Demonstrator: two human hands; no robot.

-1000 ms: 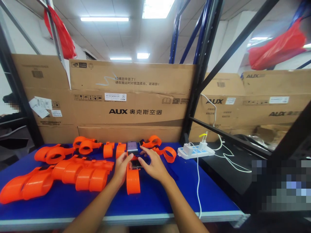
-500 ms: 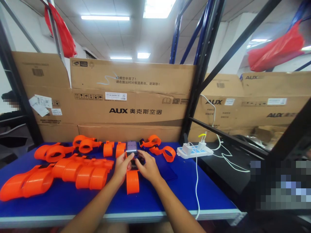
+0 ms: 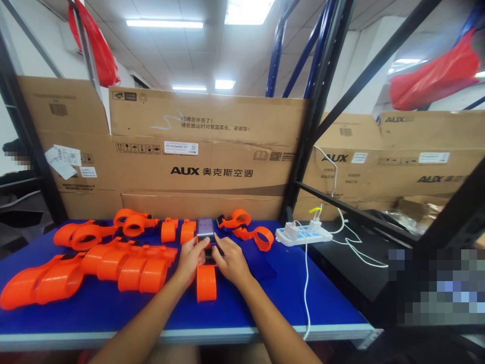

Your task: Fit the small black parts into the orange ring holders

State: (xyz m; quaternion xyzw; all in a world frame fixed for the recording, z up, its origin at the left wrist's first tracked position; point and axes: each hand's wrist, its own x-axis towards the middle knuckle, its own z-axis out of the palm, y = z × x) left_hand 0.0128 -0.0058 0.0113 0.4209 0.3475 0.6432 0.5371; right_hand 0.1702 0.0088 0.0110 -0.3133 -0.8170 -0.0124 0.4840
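My left hand (image 3: 191, 257) and my right hand (image 3: 232, 258) are closed around the dark upper part of an orange plastic tape dispenser (image 3: 206, 283). The wide ring of the dispenser hangs toward me below my fingers. Both thumbs press near its dark end, where a little red shows. Right beyond my fingertips is a small device with a lit grey screen (image 3: 205, 227), and its lower edge meets my hands. Whether my fingers grip it too I cannot tell. More orange tape dispensers (image 3: 142, 275) lie in rows to the left of my hands.
On the blue tabletop (image 3: 227, 318), two orange dispensers (image 3: 261, 237) sit at the back right. A white power strip (image 3: 304, 234) trails a white cable (image 3: 307, 293) over the right side. A cardboard panel (image 3: 212, 194) stands behind, beside a black rack post (image 3: 301, 151). A person sits far left.
My right hand has drawn in from the screen's side, and its spread fingers have closed on the dark part. The screen has shifted slightly and dimmed. My left hand stays almost still.
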